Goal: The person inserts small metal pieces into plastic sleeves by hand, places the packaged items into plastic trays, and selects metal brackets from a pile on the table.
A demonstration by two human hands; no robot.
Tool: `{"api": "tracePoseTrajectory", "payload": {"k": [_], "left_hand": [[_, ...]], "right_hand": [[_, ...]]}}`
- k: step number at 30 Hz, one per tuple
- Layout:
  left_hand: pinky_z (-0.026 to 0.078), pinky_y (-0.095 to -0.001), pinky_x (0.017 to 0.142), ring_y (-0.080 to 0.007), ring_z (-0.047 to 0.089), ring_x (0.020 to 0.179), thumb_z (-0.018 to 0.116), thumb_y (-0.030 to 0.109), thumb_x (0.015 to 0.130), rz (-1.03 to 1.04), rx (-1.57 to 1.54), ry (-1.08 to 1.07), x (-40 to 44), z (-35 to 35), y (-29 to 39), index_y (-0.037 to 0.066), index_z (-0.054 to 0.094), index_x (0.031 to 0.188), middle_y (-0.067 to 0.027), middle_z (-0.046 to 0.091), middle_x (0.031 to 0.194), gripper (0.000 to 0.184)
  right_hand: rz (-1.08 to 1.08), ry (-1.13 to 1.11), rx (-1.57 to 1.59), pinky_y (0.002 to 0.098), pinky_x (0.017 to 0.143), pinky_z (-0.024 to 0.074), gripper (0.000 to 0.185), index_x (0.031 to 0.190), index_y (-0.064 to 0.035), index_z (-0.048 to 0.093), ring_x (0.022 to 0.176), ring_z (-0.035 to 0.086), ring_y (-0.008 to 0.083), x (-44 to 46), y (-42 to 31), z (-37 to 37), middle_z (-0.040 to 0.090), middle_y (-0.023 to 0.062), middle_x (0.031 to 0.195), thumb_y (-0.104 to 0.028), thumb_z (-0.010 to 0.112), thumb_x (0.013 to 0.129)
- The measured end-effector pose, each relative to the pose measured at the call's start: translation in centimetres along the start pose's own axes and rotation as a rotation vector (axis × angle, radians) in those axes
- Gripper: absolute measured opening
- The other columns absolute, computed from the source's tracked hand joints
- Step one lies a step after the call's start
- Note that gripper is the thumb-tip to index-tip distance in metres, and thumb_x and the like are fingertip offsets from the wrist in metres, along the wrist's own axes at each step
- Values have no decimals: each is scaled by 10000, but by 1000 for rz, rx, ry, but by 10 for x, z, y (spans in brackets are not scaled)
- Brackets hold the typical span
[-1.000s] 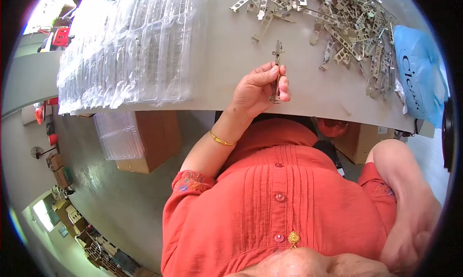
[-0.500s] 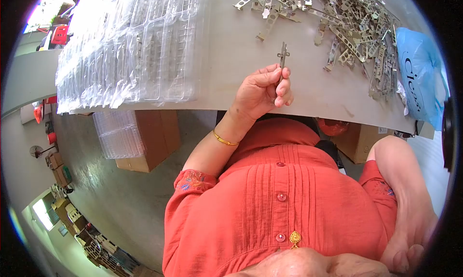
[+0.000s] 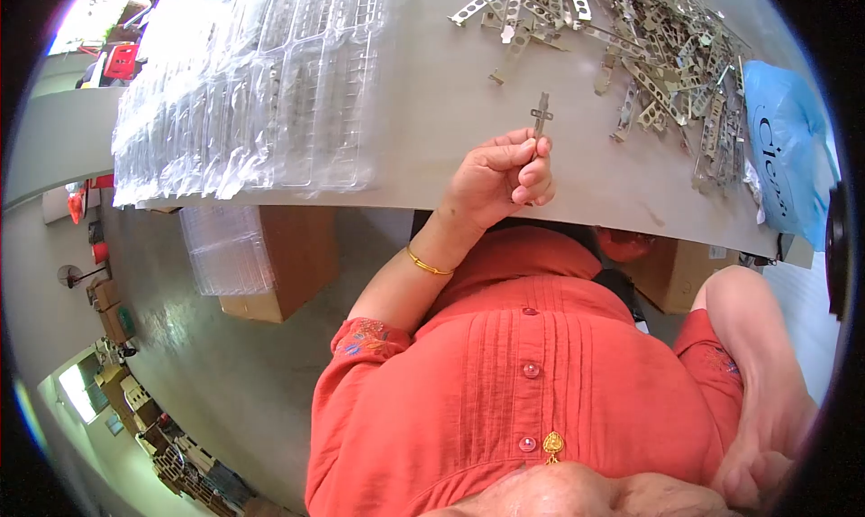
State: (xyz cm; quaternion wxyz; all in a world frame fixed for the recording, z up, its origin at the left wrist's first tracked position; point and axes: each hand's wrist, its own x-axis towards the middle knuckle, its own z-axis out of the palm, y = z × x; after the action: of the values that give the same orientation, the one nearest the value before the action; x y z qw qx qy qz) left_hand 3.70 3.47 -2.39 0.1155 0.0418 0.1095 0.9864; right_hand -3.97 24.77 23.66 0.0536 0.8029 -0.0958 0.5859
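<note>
A narrow metal piece point(image 3: 541, 113) with short side tabs stands upright between the thumb and fingers of my left hand point(image 3: 506, 176), just above the table's near edge. The fingers hide its lower part. My right hand point(image 3: 755, 477) is raised close to the camera at the lower right, its fingers curled; what they hold, if anything, is hidden. Perforated metal strips point(image 3: 676, 58) lie in a loose heap at the table's upper right.
Clear plastic trays point(image 3: 261, 94) cover the left of the grey table point(image 3: 432, 112). A blue plastic bag point(image 3: 782, 148) sits at the right edge. Beneath the table are a cardboard box point(image 3: 306, 256) with more clear trays point(image 3: 227, 251) and another box point(image 3: 678, 269).
My left hand has shifted slightly right with the metal piece, whose cross-like upper end now faces the camera. The fingers of my right hand have moved a little at the lower right.
</note>
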Motion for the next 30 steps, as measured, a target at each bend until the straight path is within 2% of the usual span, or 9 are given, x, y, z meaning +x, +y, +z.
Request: {"api": "tracePoseTrajectory", "payload": {"k": [5, 10, 12, 14, 18, 20, 23, 26, 30], "left_hand": [[384, -311, 605, -112, 452, 515, 457, 189, 1042, -7, 39, 46, -2, 0, 2, 46, 583, 1054, 8, 533, 697, 192], [375, -329, 545, -141, 403, 478, 492, 181, 1028, -38, 71, 210, -3, 8, 1, 73, 502, 927, -2, 462, 618, 148], [383, -331, 565, -131, 437, 482, 478, 170, 1025, -34, 69, 189, -4, 9, 1, 91, 487, 920, 14, 463, 628, 131], [377, -322, 582, -129, 445, 494, 495, 170, 1017, -27, 55, 136, -1, 8, -2, 75, 538, 962, 6, 504, 653, 118], [364, -315, 589, -134, 442, 504, 514, 173, 1012, -24, 58, 47, -2, 4, 0, 51, 585, 1024, -13, 537, 669, 142], [361, -315, 586, -135, 443, 503, 524, 174, 1008, -15, 72, 44, -2, 8, -2, 49, 582, 1017, -15, 539, 667, 138], [358, -315, 582, -134, 444, 498, 541, 178, 1000, -1, 99, 61, -3, 10, -1, 45, 577, 1006, -18, 542, 661, 138], [358, -315, 579, -134, 441, 493, 549, 180, 995, -3, 114, 65, -2, 10, -1, 43, 575, 1001, -18, 541, 656, 140], [357, -315, 574, -134, 437, 490, 551, 182, 992, -6, 120, 68, -4, 9, -1, 45, 575, 997, -14, 536, 651, 139]], "right_hand": [[0, -137, -214, 204, 673, 435, 371, 810, -51, 530, 498, 536, 56, 7, -18, -6, 567, -39, 633, -297, 421, 1065], [45, 77, -752, 248, 629, 446, 120, 943, -205, 619, 644, 564, 37, 3, -51, 5, 649, -131, 940, -305, 555, 962], [-12, 223, -725, 343, 577, 497, 106, 953, -253, 589, 590, 565, 163, 6, -40, 9, 628, -10, 873, -147, 580, 944], [267, 465, -956, 327, 598, 526, 119, 1069, -191, 541, 551, 580, 204, 13, -54, 19, 629, 24, 875, -142, 583, 970], [365, 545, -1116, 342, 633, 536, 235, 1182, -82, 450, 669, 607, 197, -12, -67, -25, 620, 86, 921, -51, 566, 980], [554, 370, -1504, 340, 673, 540, 217, 1192, -59, 467, 744, 618, 182, -21, -81, -64, 618, 81, 932, -28, 540, 990], [789, 433, -1742, 304, 696, 519, 78, 1053, -32, 568, 759, 626, 148, -43, -97, -121, 634, 61, 905, -75, 573, 988], [1233, 466, -1932, 303, 680, 502, 173, 923, -15, 628, 728, 629, 134, -75, -135, -183, 670, 61, 844, -184, 635, 961], [1688, 371, -2040, 363, 713, 519, 203, 924, -13, 671, 745, 664, 224, -167, -205, -273, 705, 121, 844, -214, 668, 900]]}}
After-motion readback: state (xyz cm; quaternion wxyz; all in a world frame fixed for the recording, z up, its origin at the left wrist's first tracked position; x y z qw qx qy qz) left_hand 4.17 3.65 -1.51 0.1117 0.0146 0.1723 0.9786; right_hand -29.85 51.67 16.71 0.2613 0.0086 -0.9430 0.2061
